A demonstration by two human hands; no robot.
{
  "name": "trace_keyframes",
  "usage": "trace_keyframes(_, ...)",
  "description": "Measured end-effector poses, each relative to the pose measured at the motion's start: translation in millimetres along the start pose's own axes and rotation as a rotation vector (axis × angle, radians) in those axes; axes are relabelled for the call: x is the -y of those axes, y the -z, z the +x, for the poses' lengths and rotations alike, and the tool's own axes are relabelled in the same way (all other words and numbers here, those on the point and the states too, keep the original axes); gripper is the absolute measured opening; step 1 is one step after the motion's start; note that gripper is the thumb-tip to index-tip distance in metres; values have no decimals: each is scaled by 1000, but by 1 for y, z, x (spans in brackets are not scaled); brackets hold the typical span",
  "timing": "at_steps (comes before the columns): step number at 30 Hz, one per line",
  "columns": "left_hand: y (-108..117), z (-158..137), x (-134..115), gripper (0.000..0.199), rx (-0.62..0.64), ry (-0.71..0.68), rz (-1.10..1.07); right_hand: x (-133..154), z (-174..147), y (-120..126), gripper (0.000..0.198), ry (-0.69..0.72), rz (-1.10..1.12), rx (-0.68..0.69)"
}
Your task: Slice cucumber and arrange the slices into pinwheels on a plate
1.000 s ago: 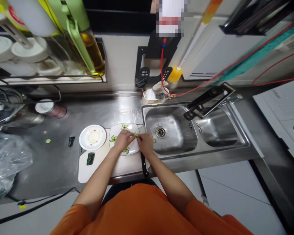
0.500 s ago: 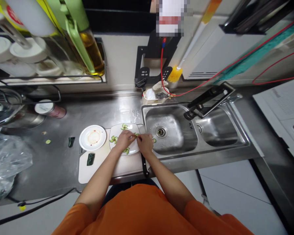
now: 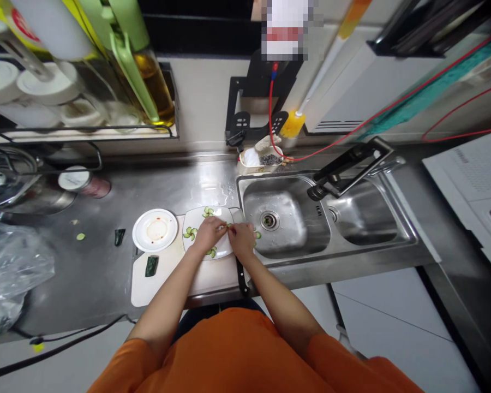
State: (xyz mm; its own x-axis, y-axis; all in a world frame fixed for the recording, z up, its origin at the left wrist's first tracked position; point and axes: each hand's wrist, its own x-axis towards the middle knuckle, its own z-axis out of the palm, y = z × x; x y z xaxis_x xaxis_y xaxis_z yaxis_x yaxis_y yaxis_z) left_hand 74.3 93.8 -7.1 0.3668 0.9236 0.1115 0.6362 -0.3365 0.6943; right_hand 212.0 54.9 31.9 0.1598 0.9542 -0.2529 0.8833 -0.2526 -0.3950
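My left hand [image 3: 210,233] and my right hand [image 3: 243,240] meet over the right part of a squarish white plate [image 3: 202,215]. Their fingertips are pinched close together on a small green cucumber slice [image 3: 229,225], mostly covered by the fingers. Cucumber slices fanned into small pinwheels lie at the plate's left side [image 3: 190,233], top [image 3: 208,212] and bottom [image 3: 211,252]. More cucumber slices [image 3: 257,234] show just right of my right hand. Beneath the plate is a pale cutting board [image 3: 167,286]. A knife's black handle [image 3: 242,278] sticks out below my right wrist.
A round white plate [image 3: 137,232] with red specks overlaps the board. Dark green cucumber pieces lie on the board [image 3: 151,266] and counter [image 3: 119,237]. To the right is a double steel sink [image 3: 286,240] with a black faucet [image 3: 327,180]. A clear plastic bag [image 3: 16,273] lies left.
Both hands stay at the same spot over the plate, with only slight finger movement. The plates, board and cucumber pieces have not moved.
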Motion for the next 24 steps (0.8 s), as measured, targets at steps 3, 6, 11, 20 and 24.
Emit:
trace_keyframes(3, 0, -1, -1, 13, -6, -26, -26, 0, 0, -1, 18, 7, -7, -7)
trace_keyframes(6, 0, -1, -1, 11, 1, -54, -25, -1, 1, -2, 17, 11, 1, -16)
trace_keyframes(11, -2, -1, 0, 11, 22, -52, 3, -1, 1, -2, 17, 13, 19, -18)
trace_keyframes(20, -3, -2, 2, 12, 1, -50, 10, -3, -2, 2, 15, 27, 39, -17)
trace_keyframes(24, -3, -2, 1, 12, -15, -56, 10, -5, -2, 2, 16, 23, 47, -25)
